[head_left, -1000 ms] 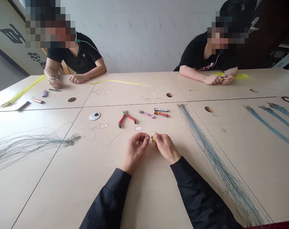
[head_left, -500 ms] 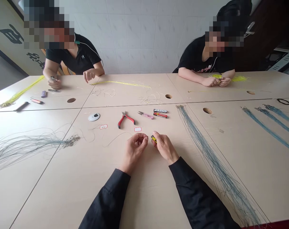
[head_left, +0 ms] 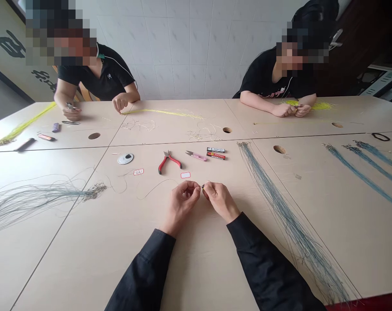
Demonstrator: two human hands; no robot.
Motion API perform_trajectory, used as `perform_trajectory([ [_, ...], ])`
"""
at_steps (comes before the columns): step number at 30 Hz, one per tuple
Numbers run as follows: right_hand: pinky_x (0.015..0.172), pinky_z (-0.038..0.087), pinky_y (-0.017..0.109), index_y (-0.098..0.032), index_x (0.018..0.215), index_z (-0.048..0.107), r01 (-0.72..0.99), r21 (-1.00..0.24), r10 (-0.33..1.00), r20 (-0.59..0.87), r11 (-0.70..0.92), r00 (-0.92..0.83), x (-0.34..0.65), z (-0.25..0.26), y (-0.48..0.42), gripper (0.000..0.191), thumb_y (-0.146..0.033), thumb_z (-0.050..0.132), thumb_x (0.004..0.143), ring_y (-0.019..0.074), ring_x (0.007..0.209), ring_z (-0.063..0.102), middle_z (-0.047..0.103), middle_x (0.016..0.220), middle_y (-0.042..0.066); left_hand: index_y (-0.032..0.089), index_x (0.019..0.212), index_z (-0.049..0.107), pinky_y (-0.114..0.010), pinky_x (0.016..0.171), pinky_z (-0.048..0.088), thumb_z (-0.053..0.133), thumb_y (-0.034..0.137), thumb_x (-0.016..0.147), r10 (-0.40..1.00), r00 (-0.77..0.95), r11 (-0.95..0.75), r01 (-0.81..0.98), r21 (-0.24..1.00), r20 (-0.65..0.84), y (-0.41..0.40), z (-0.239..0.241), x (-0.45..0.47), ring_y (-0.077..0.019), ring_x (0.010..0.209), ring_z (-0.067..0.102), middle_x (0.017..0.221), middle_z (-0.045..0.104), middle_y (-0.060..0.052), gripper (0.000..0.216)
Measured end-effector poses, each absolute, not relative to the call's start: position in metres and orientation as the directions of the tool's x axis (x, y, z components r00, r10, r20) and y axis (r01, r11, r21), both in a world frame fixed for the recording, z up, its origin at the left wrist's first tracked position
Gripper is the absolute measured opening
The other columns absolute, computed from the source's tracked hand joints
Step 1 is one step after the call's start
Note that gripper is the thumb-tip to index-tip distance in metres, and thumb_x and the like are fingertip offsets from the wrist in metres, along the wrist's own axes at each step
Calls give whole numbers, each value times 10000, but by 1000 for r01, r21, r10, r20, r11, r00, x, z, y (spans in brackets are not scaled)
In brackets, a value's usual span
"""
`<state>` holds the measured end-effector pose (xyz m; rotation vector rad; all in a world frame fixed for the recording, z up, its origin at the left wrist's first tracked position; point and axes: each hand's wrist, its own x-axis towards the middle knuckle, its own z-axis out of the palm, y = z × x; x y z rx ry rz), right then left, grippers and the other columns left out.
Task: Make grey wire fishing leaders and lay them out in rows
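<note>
My left hand (head_left: 182, 203) and my right hand (head_left: 218, 198) meet over the middle of the pale table (head_left: 86, 250), fingertips nearly touching. The left pinches the end of a thin grey cord (head_left: 153, 186) that trails off to the left. The right is closed round a small yellow and black lighter (head_left: 203, 187), of which only the tip shows. Red-handled pliers (head_left: 169, 162) and a small red-edged label (head_left: 185, 175) lie just beyond my hands.
Pink snips (head_left: 197, 155) and two small boxes (head_left: 216, 153) lie beyond the pliers. Bundles of grey-blue cords (head_left: 280, 207) run down the right, a loose grey bundle (head_left: 37, 196) lies left. Two people in black sit across, handling yellow cords (head_left: 163, 112).
My right hand has drawn in toward the left, so the lighter's tip now sits at the left fingertips. The person at the far left has lowered a hand onto the yellow cords.
</note>
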<state>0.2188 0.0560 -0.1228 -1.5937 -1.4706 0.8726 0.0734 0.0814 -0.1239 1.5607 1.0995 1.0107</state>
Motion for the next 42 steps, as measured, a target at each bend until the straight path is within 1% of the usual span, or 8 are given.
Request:
perform_trajectory([
  [6,558,280,253,-195,561,358,352,-934,993,-24,-63,113,217,-117,55,519,-507,290,971,102,512,334,329,515,-40,172,728,568,-214,558,343,552,223,803,965,244,-151,212,966,97,80,-120,75,-87,581,419,657,543,29,93],
  [14,573,285,255,-195,555,326,346,-937,995,-27,-57,93,218,-118,55,538,-523,300,980,98,508,328,310,508,-44,175,714,560,-216,590,353,551,188,784,965,239,-161,227,961,105,83,-123,74,-91,607,425,663,541,30,72],
  [17,569,287,252,-192,551,343,346,-935,995,-43,-73,93,218,-118,56,550,-537,304,977,98,508,341,321,502,-43,173,728,575,-218,608,362,564,216,808,964,244,-160,212,964,106,83,-124,73,-96,626,436,686,557,24,92],
  [23,544,277,249,-185,557,385,340,-936,994,-58,-86,91,218,-117,55,552,-541,308,972,96,499,338,343,506,-44,160,819,644,-226,612,366,588,361,868,957,274,-148,175,973,97,82,-122,71,-102,634,445,734,601,5,214],
  [30,544,280,251,-190,543,378,366,-927,995,-56,-85,88,219,-118,55,541,-514,293,967,99,494,347,359,496,-39,157,856,670,-237,644,385,587,367,876,951,288,-163,171,972,109,82,-125,71,-116,673,479,784,640,-16,227],
  [36,573,297,258,-196,550,387,433,-901,996,15,-27,92,219,-126,57,453,-424,334,938,112,523,379,399,508,-27,164,817,653,-229,613,370,602,345,858,954,277,-174,189,967,117,82,-126,72,-107,646,460,747,620,-2,193],
  [39,569,319,251,-188,610,461,338,-940,988,14,-39,152,220,-123,56,508,-511,287,962,115,534,397,417,546,-22,165,785,629,-221,580,351,591,294,848,956,273,-168,196,966,111,81,-124,72,-97,616,435,706,585,12,149],
  [42,562,325,240,-165,807,591,268,-963,994,-8,-37,107,219,-116,54,509,-581,336,953,111,553,394,430,604,-30,165,748,596,-215,572,344,584,252,834,958,258,-172,160,972,127,82,-124,72,-90,599,410,679,548,21,123],
])
